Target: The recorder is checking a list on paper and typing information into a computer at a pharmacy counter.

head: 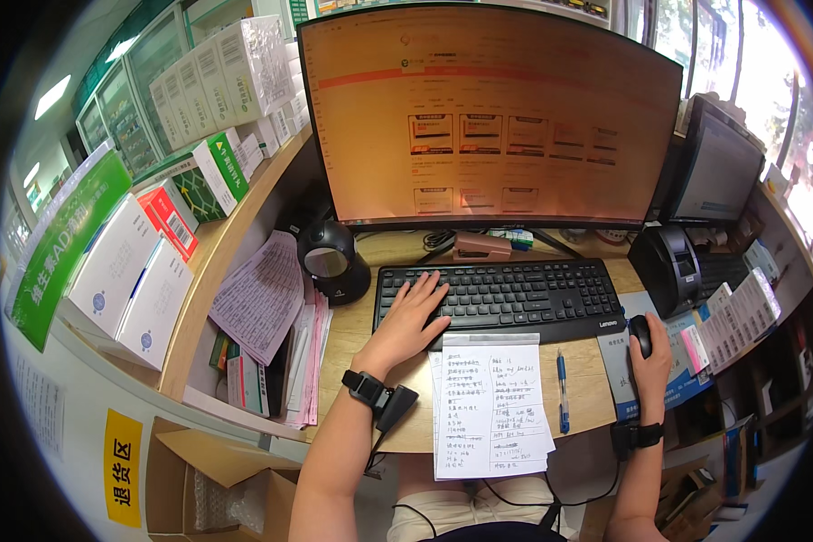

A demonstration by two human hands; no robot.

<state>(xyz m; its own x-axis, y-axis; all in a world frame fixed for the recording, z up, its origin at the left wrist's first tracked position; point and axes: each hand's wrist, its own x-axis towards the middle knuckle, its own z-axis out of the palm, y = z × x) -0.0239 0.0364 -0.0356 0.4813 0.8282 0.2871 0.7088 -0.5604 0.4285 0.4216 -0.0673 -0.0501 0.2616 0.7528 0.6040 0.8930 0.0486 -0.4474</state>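
Note:
My left hand [410, 318] rests with fingers spread on the left part of a black Lenovo keyboard [501, 295]. Around a black computer mouse [640, 337] lies my right hand [652, 359], at the right end of the keyboard. Sheets of paper with handwritten lists [491, 413] lie below the keyboard, between my forearms. A blue pen [562, 393] lies just to the right of them. Behind the keyboard stands a large monitor [494, 129] showing a web page in orange tones. A wired device is strapped to each wrist.
A black desktop scanner [335, 261] and stacked papers [264, 291] stand at the left. Medicine boxes [203, 88] line the raised wooden shelf. A pink stapler [481, 246] lies under the monitor. A black printer [664, 271] and second monitor [718, 162] stand right; an open cardboard box [210, 467] is below left.

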